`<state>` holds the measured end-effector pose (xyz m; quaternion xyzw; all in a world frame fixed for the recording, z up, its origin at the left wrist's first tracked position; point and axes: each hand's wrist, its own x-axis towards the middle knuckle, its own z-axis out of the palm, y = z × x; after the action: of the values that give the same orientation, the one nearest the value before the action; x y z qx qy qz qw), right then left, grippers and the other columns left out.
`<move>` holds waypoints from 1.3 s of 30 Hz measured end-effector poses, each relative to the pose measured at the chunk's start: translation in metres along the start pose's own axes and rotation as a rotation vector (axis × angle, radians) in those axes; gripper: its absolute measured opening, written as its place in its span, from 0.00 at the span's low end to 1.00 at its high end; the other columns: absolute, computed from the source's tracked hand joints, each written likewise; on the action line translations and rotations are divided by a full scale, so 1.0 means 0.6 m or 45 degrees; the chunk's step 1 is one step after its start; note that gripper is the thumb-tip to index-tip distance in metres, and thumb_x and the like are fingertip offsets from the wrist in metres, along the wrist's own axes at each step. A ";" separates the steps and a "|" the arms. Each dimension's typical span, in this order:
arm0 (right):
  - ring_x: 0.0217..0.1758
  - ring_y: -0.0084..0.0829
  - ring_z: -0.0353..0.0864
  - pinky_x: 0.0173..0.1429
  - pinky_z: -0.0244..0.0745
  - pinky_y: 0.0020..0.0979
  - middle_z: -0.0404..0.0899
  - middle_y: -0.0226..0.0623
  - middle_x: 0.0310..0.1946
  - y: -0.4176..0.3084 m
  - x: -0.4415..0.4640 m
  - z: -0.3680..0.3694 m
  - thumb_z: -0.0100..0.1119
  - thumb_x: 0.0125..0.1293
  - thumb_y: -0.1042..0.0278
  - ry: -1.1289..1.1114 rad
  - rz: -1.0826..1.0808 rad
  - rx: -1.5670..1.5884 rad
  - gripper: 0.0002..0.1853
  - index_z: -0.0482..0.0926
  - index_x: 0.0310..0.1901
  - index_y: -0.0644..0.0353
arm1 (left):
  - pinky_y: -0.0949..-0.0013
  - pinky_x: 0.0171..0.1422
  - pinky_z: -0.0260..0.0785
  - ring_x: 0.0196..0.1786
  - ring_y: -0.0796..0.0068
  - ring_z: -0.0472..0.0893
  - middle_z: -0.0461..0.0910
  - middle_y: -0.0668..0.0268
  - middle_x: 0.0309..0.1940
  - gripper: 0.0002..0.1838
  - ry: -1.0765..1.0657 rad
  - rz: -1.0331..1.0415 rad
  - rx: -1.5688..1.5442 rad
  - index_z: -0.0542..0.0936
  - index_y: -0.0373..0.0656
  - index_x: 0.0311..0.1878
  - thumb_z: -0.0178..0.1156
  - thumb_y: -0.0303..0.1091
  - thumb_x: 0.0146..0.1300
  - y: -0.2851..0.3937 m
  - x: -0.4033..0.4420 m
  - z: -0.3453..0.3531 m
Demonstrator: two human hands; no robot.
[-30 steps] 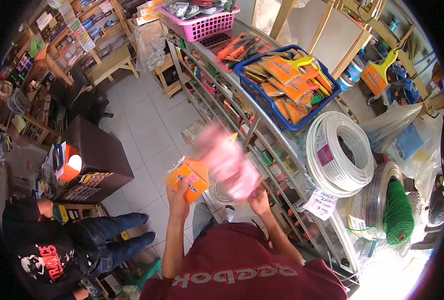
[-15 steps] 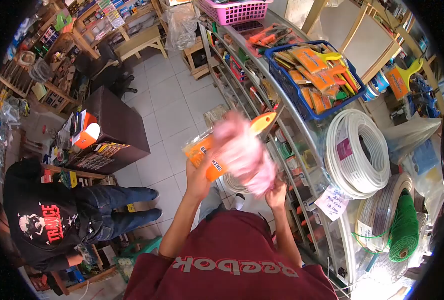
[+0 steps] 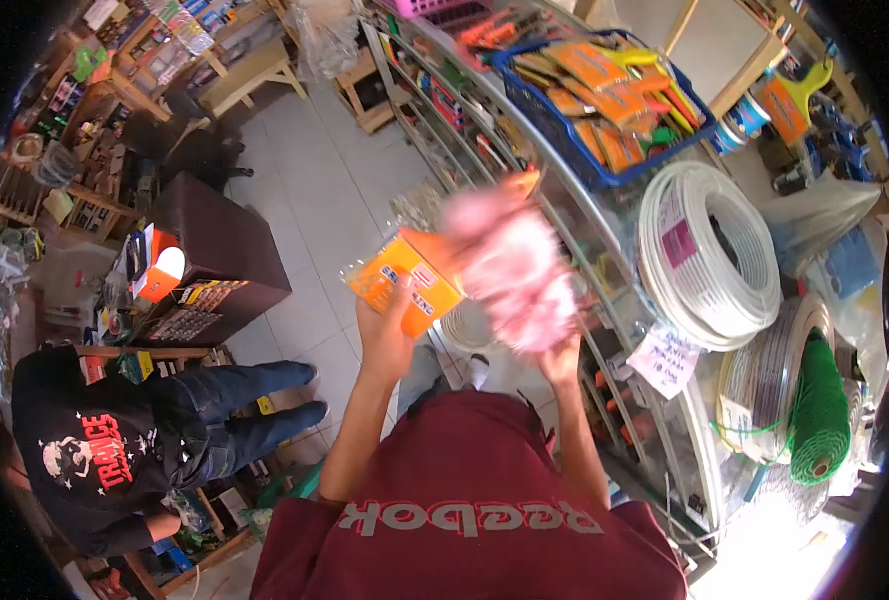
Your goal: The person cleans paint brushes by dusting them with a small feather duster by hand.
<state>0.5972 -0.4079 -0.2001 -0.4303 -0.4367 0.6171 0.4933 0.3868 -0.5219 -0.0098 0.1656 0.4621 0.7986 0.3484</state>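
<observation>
My left hand (image 3: 386, 325) is closed on an orange packaged brush (image 3: 414, 288), its thumb lying across the printed wrapper. A pink cloth (image 3: 524, 275), blurred by motion, lies against the brush's handle side and hides part of it. Below the cloth's lower right end, my right hand (image 3: 561, 360) grips the cloth, with its fingers partly covered. The orange handle tip (image 3: 522, 183) sticks out above the cloth.
A glass display counter (image 3: 604, 225) runs along the right. On it are a blue basket (image 3: 604, 177) of packaged brushes, white cable coils (image 3: 709, 255) and a green twine roll (image 3: 820, 420). A person in black (image 3: 84, 450) stands at the left, near a dark cabinet (image 3: 214, 250).
The brush shows more of its wrapper, and the cloth has shifted along its handle side. The view has swung, and both hands stay on their things.
</observation>
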 end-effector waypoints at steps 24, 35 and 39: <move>0.54 0.34 0.73 0.58 0.68 0.34 0.72 0.42 0.54 -0.009 0.030 -0.021 0.54 0.62 0.69 -0.350 -0.170 -0.286 0.23 0.67 0.59 0.65 | 0.72 0.50 0.71 0.45 0.82 0.76 0.76 0.69 0.44 0.14 -0.152 -0.268 -0.086 0.72 0.38 0.52 0.57 0.30 0.65 -0.042 0.102 -0.008; 0.25 0.35 0.75 0.31 0.70 0.36 0.78 0.37 0.24 -0.080 0.066 0.144 0.53 0.55 0.72 -0.016 -0.627 -1.071 0.08 0.74 0.34 0.68 | 0.68 0.55 0.70 0.51 0.77 0.75 0.73 0.66 0.49 0.21 -0.211 -0.273 -0.282 0.67 0.38 0.58 0.60 0.32 0.63 0.028 0.240 -0.045; 0.46 0.43 0.77 0.61 0.61 0.44 0.80 0.48 0.35 -0.073 0.053 0.167 0.57 0.57 0.64 0.159 -0.477 -0.693 0.19 0.74 0.45 0.72 | 0.63 0.56 0.71 0.52 0.73 0.76 0.74 0.63 0.49 0.20 -0.330 -0.206 -0.303 0.66 0.39 0.59 0.56 0.31 0.66 0.032 0.266 -0.043</move>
<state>0.5065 -0.3823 -0.1365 -0.4954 -0.6259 0.3490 0.4909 0.2520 -0.4312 -0.0162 0.1869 0.3275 0.7889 0.4853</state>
